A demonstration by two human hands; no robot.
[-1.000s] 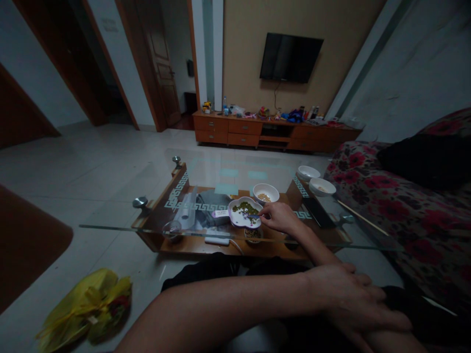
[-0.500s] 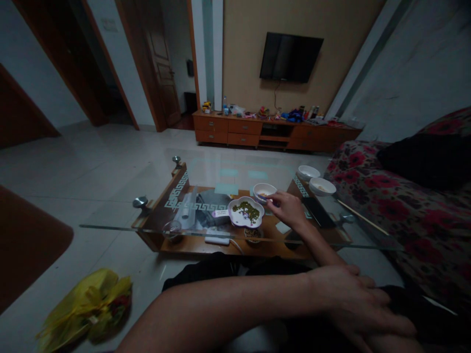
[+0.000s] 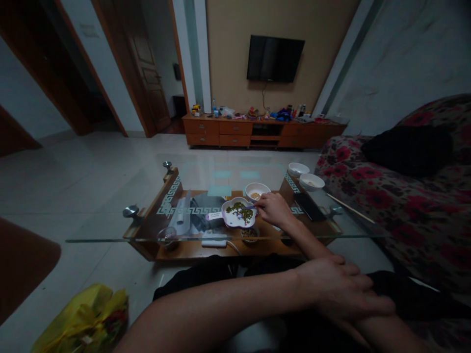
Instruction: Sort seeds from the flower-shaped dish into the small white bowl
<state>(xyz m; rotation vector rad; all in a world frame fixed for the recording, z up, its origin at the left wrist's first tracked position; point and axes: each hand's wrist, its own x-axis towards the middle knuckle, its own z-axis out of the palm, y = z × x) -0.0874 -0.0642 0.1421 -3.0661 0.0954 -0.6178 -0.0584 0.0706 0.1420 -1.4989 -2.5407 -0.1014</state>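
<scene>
My right hand [image 3: 274, 210] is closed on a thin bluish stick-like tool [image 3: 249, 207], whose exact kind I cannot make out. Its tip is over a white flower-shaped dish [image 3: 228, 221] with a labelled handle, on the glass table. Small green pieces [image 3: 241, 212] lie spread in that dish. Just behind it stands a round white bowl [image 3: 258, 187] with some pale yellowish pieces inside. Across my lap reaches my left arm, and my left hand [image 3: 344, 287] is wrapped over my right forearm.
Two white bowls [image 3: 312, 182] and a chopstick-like rod [image 3: 351, 208] are at the glass table's [image 3: 121, 239] right side. A container of mixed grains [image 3: 250, 234] and a white power strip [image 3: 214, 243] show below. A yellow bag [image 3: 83, 318] lies on the floor, a flowered sofa [image 3: 353, 169] at right.
My right hand has brought the bluish tool from the round white bowl to above the green pieces in the flower-shaped dish. The left hand stays on my right forearm; the view has shifted slightly.
</scene>
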